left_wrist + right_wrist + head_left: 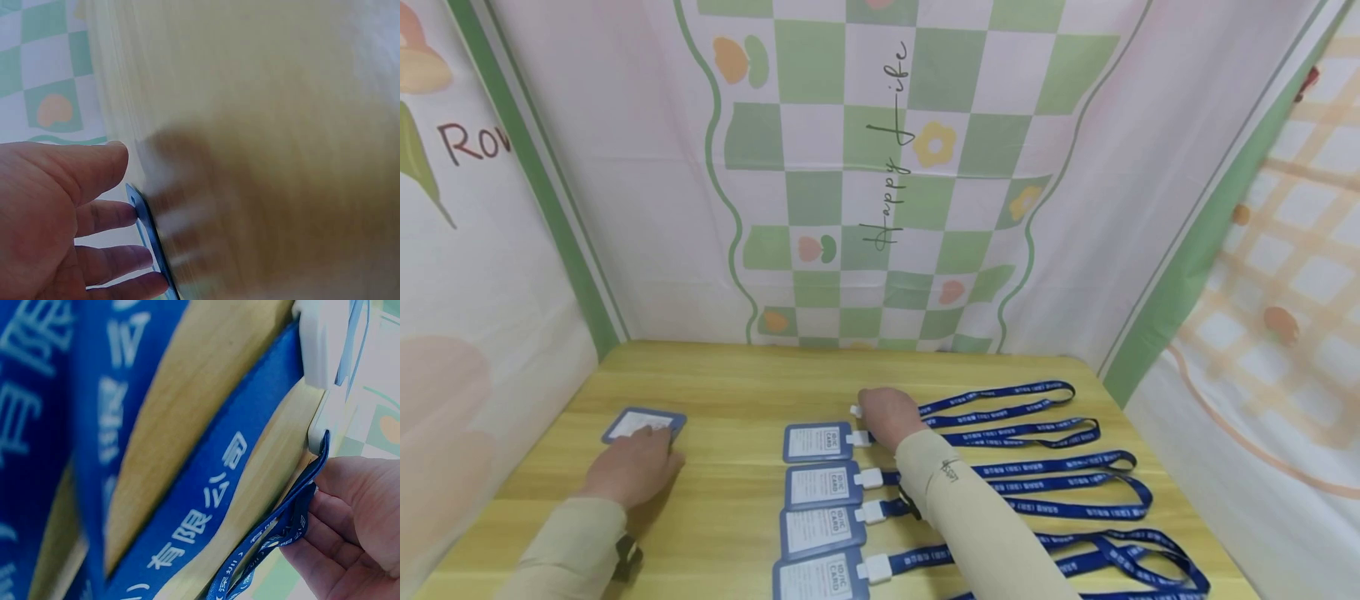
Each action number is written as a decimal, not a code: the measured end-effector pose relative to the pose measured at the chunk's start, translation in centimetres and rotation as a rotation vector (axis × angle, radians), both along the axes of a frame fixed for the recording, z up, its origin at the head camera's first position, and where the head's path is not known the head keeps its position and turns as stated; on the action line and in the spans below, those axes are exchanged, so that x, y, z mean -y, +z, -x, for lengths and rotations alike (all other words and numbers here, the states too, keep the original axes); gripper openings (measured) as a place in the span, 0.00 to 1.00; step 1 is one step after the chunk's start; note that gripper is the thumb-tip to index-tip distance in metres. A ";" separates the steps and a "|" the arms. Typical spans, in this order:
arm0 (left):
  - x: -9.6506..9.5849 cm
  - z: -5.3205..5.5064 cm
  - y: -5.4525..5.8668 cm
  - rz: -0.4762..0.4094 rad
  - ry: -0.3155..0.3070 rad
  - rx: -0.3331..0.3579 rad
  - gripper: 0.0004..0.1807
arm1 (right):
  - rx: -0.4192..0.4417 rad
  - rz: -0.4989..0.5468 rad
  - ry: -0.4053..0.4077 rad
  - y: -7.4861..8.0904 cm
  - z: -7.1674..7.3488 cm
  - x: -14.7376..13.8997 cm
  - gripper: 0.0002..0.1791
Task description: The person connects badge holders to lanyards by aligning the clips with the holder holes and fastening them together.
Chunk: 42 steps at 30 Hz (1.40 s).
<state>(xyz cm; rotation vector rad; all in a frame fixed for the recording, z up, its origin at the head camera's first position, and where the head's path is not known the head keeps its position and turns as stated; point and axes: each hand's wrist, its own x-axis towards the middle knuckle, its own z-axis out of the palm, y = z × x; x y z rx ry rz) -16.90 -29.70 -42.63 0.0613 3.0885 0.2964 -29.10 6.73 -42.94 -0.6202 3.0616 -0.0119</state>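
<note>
At the table's left, my left hand [634, 468] lies over a blue-framed badge holder [623, 423] with a white card. In the left wrist view its fingers stretch across the badge holder [153, 234] with the tips at the far edge, and the thumb is spread away. Back at the middle, my right hand [891, 417] pinches a folded blue lanyard [1037, 388] just behind its white clip [856, 411]. The right wrist view shows the lanyard [269, 540] between thumb and fingers, white characters printed along it. No badge holder shows on this clip in the head view.
Several blue badge holders [817, 442] lie in a column, front of the right hand, their white clips [871, 477] joined to blue lanyards [1067, 467] looped rightward. The right forearm passes over some lanyards. Patterned cloth [880, 167] rises behind the wooden table [722, 500].
</note>
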 end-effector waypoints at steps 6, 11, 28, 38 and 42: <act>-0.2 0.2 -0.1 0.001 -0.012 -0.020 0.30 | -0.011 -0.006 0.002 -0.1 0.0 0.0 0.05; -0.5 0.1 0.1 0.012 -0.021 -0.021 0.29 | -0.013 -0.003 0.008 -0.1 -0.1 -0.1 0.06; -1.6 0.4 0.2 0.020 -0.046 -0.044 0.26 | 0.002 -0.004 -0.008 -0.2 0.2 -0.1 0.06; -2.0 0.5 0.0 0.027 -0.056 -0.057 0.25 | -0.010 -0.006 0.004 -0.2 0.2 0.0 0.06; -2.0 0.5 -0.1 0.030 -0.052 -0.060 0.26 | -0.012 -0.004 0.004 -0.1 0.1 0.0 0.05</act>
